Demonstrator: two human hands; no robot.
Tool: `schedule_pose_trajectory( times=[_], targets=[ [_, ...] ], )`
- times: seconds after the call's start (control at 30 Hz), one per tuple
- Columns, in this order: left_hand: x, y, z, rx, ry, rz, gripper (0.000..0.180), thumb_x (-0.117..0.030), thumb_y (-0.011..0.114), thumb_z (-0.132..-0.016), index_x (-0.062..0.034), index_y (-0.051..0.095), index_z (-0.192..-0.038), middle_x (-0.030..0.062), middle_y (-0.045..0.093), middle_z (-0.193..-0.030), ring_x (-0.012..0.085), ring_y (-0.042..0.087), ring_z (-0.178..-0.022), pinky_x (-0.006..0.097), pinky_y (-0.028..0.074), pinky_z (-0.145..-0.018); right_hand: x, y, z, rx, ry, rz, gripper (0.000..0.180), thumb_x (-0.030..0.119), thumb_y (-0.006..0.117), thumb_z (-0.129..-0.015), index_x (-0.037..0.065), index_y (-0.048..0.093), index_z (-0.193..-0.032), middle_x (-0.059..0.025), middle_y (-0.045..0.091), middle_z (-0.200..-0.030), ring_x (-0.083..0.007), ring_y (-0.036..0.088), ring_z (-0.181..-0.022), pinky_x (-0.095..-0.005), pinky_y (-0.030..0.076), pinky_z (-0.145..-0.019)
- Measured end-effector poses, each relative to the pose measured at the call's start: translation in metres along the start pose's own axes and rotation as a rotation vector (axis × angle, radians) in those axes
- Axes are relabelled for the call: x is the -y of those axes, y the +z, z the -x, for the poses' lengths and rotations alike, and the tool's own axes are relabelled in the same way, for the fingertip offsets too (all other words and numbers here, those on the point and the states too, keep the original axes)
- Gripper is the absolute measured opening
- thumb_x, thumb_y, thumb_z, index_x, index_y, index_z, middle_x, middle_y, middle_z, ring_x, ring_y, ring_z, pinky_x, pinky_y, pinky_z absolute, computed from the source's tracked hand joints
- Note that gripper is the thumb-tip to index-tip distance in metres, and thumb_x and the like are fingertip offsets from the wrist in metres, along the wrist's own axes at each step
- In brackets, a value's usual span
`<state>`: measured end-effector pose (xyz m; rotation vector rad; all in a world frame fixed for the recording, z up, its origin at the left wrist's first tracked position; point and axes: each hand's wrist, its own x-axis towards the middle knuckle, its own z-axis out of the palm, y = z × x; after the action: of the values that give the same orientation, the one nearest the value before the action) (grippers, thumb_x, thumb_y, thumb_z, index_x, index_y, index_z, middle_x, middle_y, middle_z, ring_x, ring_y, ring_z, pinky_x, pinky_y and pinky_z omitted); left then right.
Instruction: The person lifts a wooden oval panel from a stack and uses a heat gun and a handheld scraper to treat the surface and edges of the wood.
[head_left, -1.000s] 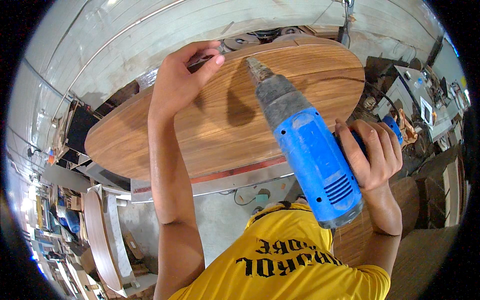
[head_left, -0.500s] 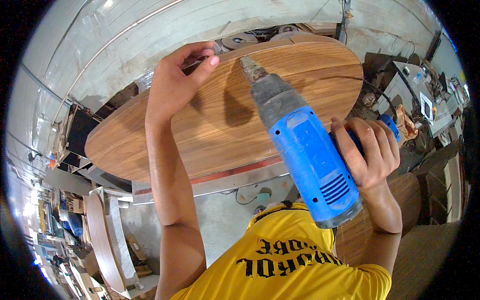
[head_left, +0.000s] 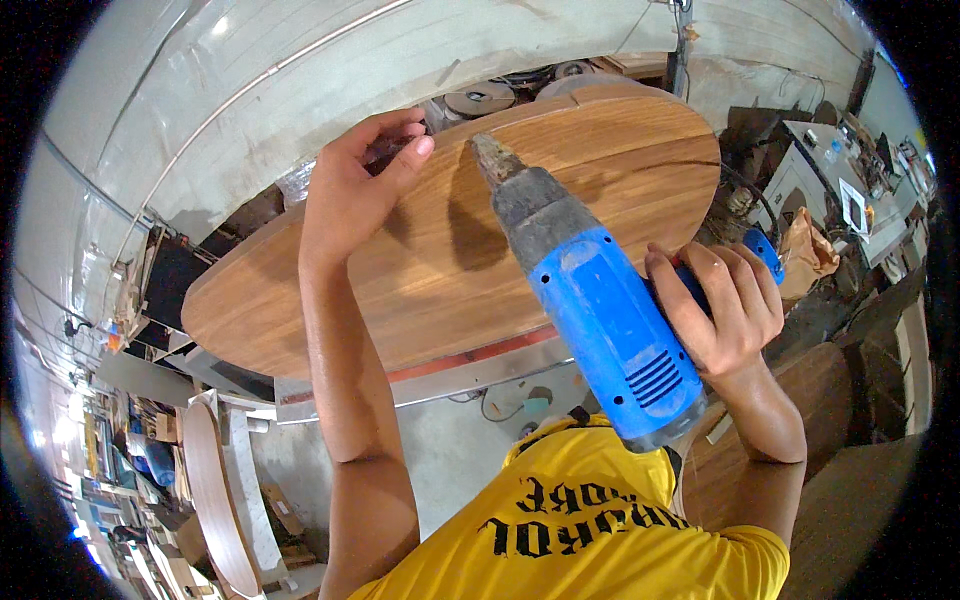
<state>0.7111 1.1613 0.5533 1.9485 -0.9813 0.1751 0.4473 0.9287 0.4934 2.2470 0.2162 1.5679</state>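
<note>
head view: drill (head_left: 600,320) lower, left hand (head_left: 352,190) unmoved

A brown paper bag (head_left: 806,250) sits right of the work, round discs (head_left: 480,99) beyond it, wooden boards (head_left: 215,500) lower left.

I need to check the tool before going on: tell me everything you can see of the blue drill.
The blue drill has a blue plastic body with vent slots near its rear and a grey, dust-caked nose tapering to the chuck. It points up and left over the oval wooden panel, tip near the panel's far edge. The right hand grips its handle; the left hand does not touch it.
</note>
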Motion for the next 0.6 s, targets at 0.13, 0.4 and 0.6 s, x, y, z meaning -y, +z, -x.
schedule_pose_trajectory(
  times=[0.13, 0.4, 0.6],
  targets=[
    [-0.0018, 0.0012, -0.0016, 0.003, 0.000, -0.032, 0.040, -0.024, 0.075, -0.098, -0.0002, 0.070, -0.129, 0.0092, 0.075, -0.118, 0.0160, 0.069, -0.111, 0.032, 0.053, -0.100, -0.0015, -0.0037, 0.0029, 0.010, 0.012, 0.007, 0.028, 0.012, 0.076, -0.076, 0.018, 0.074, -0.103, -0.0017, 0.066, -0.087, -0.0164, 0.064, -0.068, -0.0319, 0.056, -0.066],
    [-0.0008, 0.0017, -0.0028, 0.003, -0.005, -0.052, 0.040, -0.024, 0.075, -0.098, -0.0001, 0.069, -0.129, 0.0096, 0.075, -0.119, 0.0161, 0.068, -0.111, 0.032, 0.052, -0.100, -0.0030, -0.0084, 0.0076, 0.049, 0.042, 0.030, 0.028, 0.012, 0.078, -0.076, 0.019, 0.074, -0.103, -0.0021, 0.067, -0.086, -0.0172, 0.065, -0.069, -0.0334, 0.057, -0.067],
    [0.0046, -0.0003, -0.0020, 0.009, 0.017, -0.009, 0.041, -0.025, 0.075, -0.098, -0.0002, 0.069, -0.130, 0.0094, 0.074, -0.120, 0.0167, 0.067, -0.112, 0.031, 0.052, -0.100, -0.0037, -0.0104, 0.0096, 0.054, 0.082, 0.033, 0.024, 0.012, 0.078, -0.077, 0.018, 0.075, -0.100, -0.0023, 0.067, -0.086, -0.0175, 0.066, -0.070, -0.0340, 0.057, -0.069]
  ],
)
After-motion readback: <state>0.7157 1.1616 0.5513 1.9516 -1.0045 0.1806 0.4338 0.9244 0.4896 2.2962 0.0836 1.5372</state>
